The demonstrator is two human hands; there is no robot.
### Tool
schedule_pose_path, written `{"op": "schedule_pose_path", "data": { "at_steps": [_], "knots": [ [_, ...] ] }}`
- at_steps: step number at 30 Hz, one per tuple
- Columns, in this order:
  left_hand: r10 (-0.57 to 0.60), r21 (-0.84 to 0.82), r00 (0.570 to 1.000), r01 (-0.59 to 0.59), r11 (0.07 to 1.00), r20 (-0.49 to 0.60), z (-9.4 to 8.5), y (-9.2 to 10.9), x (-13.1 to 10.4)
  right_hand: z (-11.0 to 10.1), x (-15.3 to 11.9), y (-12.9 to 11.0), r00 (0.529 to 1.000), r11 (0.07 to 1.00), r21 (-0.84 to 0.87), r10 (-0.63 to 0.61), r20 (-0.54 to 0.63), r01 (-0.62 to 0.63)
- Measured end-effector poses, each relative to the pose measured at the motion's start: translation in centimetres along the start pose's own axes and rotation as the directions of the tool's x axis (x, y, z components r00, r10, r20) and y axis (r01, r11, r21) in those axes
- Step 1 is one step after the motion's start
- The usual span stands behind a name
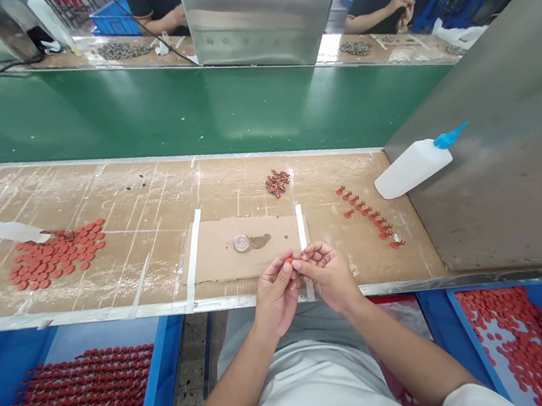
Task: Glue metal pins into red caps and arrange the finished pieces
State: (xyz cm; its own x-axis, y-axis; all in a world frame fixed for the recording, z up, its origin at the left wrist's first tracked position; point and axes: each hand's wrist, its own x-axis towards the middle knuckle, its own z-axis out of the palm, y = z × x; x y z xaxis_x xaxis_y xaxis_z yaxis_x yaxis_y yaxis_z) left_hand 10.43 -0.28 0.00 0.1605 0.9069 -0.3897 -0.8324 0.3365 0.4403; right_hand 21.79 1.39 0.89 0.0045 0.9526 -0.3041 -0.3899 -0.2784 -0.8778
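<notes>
My left hand (278,293) is closed, pinching a small red piece (289,261) above the near edge of the cardboard pad (219,262). My right hand (328,276) meets it from the right, thumb and fingertips closed on the same piece. Fingers cover most of it, so its full shape is hidden. On the pad, just beyond my hands, lies a round, shallow metal dish (242,243) beside a wet brown stain. A small pile of red pieces with dark stems (277,183) sits farther back. To the right runs a slanting row of red discs with stems (369,212).
Flat red discs (55,256) are spread at left beside a white nozzle (10,230). A white squeeze bottle (412,168) leans by the metal wall (507,154). Blue bins (169,354) (463,318) with red parts stand below. Across the green conveyor belt (142,120), other people work.
</notes>
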Motion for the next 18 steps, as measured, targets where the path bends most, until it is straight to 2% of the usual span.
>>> {"op": "schedule_pose_path", "data": {
  "at_steps": [2, 4, 5, 7, 9, 11, 15, 18],
  "knots": [
    [0.017, -0.026, 1.0, -0.018, 1.0, -0.025, -0.3, 0.2, 0.1, 0.0, 0.4, -0.4, 0.998, 0.992, -0.113, -0.048, 0.03, 0.051],
    [0.026, -0.051, 0.999, -0.028, 0.998, -0.041, -0.6, 0.6, 0.2, 0.0, 1.6, -1.5, 0.98, 0.939, -0.286, -0.197, 0.013, 0.192],
    [0.028, -0.059, 0.998, -0.031, 0.998, -0.047, -0.9, 0.8, 0.1, -0.1, 2.6, -2.3, 0.953, 0.878, -0.389, -0.302, -0.002, 0.278],
    [0.036, -0.074, 0.998, -0.04, 0.996, -0.055, -1.4, 1.2, 0.0, -0.1, 5.4, -4.1, 0.868, 0.689, -0.6, -0.496, 0.019, 0.407],
    [0.042, -0.092, 0.997, -0.047, 0.995, -0.061, -1.8, 1.6, -0.2, 0.2, 9.3, -6.0, 0.81, 0.463, -0.762, -0.571, 0.135, 0.454],
    [0.039, -0.108, 0.997, -0.046, 0.993, -0.066, -2.2, 1.9, -0.5, 0.8, 13.8, -7.6, 0.799, 0.288, -0.85, -0.558, 0.225, 0.441],
    [0.015, -0.095, 0.995, -0.024, 0.995, -0.096, -2.8, 2.4, -1.3, 2.6, 21.5, -9.2, 0.886, 0.015, -0.956, -0.38, 0.267, 0.294],
    [0.033, -0.067, 0.991, -0.042, 0.997, -0.129, -3.4, 2.9, -1.9, 3.7, 24.6, -9.3, 0.939, -0.141, -0.965, -0.235, 0.251, 0.222]
  ]
}}
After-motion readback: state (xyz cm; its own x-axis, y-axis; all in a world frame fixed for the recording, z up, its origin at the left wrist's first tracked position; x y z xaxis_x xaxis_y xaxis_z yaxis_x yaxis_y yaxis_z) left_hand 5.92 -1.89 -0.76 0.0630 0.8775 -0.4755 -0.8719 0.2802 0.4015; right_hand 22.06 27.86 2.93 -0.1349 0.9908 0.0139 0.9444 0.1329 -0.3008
